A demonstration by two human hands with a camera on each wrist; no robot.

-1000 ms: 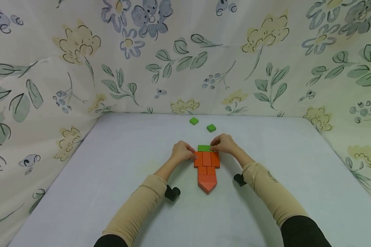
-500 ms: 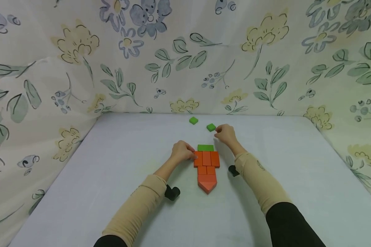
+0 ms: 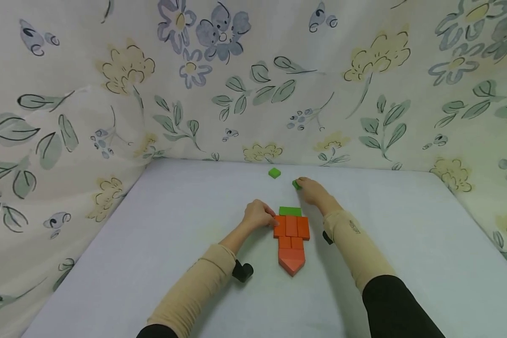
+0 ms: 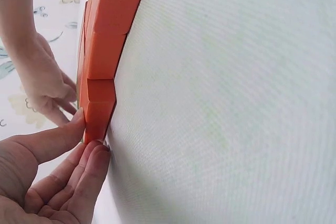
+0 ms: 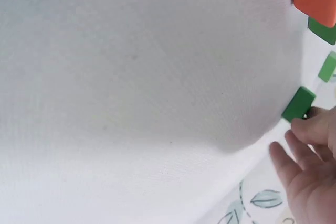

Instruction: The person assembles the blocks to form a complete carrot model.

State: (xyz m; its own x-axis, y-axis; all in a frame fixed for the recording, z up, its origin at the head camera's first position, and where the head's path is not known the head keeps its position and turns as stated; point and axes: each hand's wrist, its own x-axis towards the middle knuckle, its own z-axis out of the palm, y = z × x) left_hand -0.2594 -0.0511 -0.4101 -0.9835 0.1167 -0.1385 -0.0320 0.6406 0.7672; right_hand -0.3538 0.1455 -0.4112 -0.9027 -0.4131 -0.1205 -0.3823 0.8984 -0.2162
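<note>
Orange blocks lie flat and joined in one figure on the white table: a row of tall blocks [image 3: 291, 226], two small ones [image 3: 290, 242], and a pointed end [image 3: 291, 261] towards me. A green rectangular block [image 3: 290, 211] borders the row's far side. My left hand [image 3: 258, 215] pinches the row's left orange block [image 4: 100, 111] at its corner, thumb on top and fingertips at the side. Beyond the figure, my right hand [image 3: 314, 191] pinches a small green block [image 5: 298, 104] between thumb and fingers. Part of that block is hidden by the fingers in the head view.
Another small green block [image 3: 274, 173] lies near the table's far edge, left of my right hand. Behind the white table [image 3: 131, 263] hangs a flower-patterned cloth [image 3: 253, 94]. A dark wrist camera [image 3: 242, 271] sits under the left forearm.
My right hand has left the green rectangular block and moved away from me to the small green block, which it now pinches. The left hand stays at the orange block. The head view shifted slightly.
</note>
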